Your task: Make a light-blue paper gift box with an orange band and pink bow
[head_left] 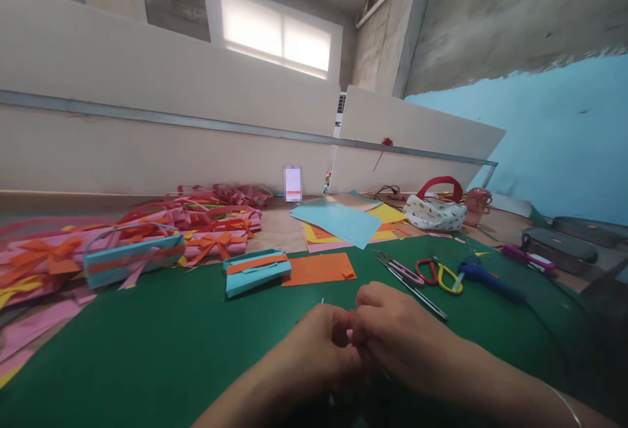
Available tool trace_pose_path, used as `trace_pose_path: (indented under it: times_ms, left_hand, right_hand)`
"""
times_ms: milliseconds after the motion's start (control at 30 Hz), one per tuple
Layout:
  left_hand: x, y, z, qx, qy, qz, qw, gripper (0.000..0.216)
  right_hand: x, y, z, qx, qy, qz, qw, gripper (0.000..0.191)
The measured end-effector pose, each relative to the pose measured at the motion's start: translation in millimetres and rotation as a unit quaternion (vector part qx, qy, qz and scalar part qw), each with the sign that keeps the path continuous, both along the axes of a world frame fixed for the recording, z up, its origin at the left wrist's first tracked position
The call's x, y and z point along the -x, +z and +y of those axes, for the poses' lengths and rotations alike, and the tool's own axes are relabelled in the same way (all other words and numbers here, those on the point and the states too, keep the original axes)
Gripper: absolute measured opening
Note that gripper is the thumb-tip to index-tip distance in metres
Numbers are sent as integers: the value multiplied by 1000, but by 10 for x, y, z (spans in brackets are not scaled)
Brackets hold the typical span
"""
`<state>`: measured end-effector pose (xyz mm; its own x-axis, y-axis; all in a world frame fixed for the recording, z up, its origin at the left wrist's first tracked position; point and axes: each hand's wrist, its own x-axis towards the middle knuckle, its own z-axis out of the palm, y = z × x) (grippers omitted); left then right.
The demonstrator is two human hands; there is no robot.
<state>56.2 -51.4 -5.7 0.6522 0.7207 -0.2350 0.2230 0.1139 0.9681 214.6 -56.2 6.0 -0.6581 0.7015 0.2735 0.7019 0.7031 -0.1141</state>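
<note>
My left hand [321,343] and my right hand [387,323] meet low in the middle of the view, over the green mat [147,343]. Both have their fingers curled in and pressed together around a tiny pink piece [349,334] that barely shows between them. A thin light-blue tip [322,300] pokes up just above my left hand. A blue paper bag with an orange band [256,271] lies beyond my left hand, and an orange sheet [318,268] lies next to it.
Scissors with red and yellow handles [439,275], a metal ruler [412,281] and a blue glue gun [485,276] lie at the right. Finished pink and blue paper bags [132,251] pile up at the left. Blue and yellow sheets [343,222], a cloth pouch [434,212] and a cup [477,204] sit further back.
</note>
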Motion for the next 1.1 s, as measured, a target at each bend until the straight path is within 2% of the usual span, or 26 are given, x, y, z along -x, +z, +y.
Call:
trace_pose_path:
  times_ms: [233,433,600,700,967,1033,1100]
  left_hand:
    - [30,-46,46,7,8,-7,1000,15]
    - [66,-40,55,11,-4,-12,1000,9]
    - [9,-9,43,-31,73,24,997,8]
    - [-13,-23,45,-67,93,33,993,12]
    - [-12,-27,42,-123,129,62,982,12]
    - [-16,-5,37,-116,138,47,983,10]
    - [-11,14,41,-75,148,26,986,8]
  right_hand:
    - [3,52,-53,-4,15,-15,1000,18]
    - [36,75,-103,-31,2,-56,998,20]
    - [41,66,-102,-21,-6,-44,999,13]
    - [49,92,-112,2,-9,-37,999,15]
    - [68,142,-138,63,-7,45,997,19]
    - [59,157,-142,71,-5,86,994,23]
    - [31,163,-145,58,-8,129,990,34]
